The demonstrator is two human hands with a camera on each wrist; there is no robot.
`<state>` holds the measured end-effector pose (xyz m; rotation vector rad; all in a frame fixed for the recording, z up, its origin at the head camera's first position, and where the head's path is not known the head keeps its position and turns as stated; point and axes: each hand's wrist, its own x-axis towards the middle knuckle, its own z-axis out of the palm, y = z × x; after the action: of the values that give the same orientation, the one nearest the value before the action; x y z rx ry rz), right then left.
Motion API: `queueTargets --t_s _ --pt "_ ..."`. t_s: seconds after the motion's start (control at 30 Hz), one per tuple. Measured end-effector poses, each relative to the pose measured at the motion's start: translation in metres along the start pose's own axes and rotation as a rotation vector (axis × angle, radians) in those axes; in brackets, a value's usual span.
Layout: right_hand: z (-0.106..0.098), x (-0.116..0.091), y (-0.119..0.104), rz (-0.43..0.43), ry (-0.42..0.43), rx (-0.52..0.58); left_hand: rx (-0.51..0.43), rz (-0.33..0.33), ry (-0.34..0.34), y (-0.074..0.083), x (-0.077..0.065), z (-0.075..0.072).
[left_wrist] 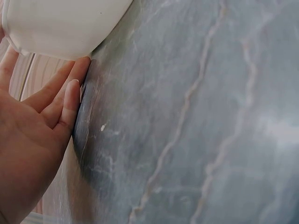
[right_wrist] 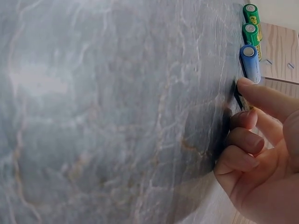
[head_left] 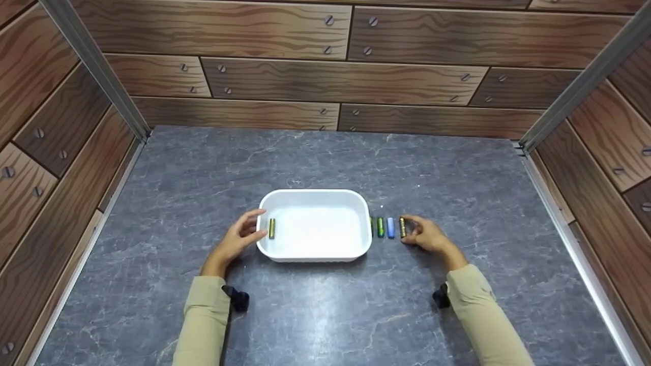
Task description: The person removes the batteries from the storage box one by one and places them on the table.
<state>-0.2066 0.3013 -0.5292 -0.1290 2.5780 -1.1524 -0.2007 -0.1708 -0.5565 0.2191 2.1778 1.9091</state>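
Note:
My left hand [head_left: 237,237] rests against the left end of a white plastic tub [head_left: 314,260], thumb and index tips at its rim; in the left wrist view several fingers [left_wrist: 46,100] reach its outer side, fairly straight. Inside the tub, near that end, a gold and dark battery [head_left: 272,229] lies lengthwise. To the tub's right, my right hand [head_left: 428,236] pinches a gold and black battery [head_left: 403,227] by its two ends, between thumb and index finger. In the right wrist view it is mostly hidden by the fingers. Beside it lies a blue battery [head_left: 390,227].
Left of the blue battery lie two green batteries, one in plain sight [head_left: 380,227] and another [head_left: 372,227] partly covered by the tub's rim. All rest on a grey marbled tabletop [head_left: 325,315]. Wood-patterned panels [head_left: 285,76] enclose the back and sides.

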Motion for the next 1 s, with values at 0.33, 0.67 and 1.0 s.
queueTargets --t_s 0.33,0.67,1.0 --pt "-0.002 -0.001 -0.002 -0.005 0.010 0.045 -0.001 0.018 -0.005 0.000 0.001 0.000" --pt "-0.002 0.000 -0.019 -0.071 0.075 0.024 -0.005 0.002 -0.005 0.000 0.000 0.000" --pt "0.004 0.000 -0.045 -0.030 0.095 0.004 -0.008 -0.012 0.004 0.000 0.000 0.000"
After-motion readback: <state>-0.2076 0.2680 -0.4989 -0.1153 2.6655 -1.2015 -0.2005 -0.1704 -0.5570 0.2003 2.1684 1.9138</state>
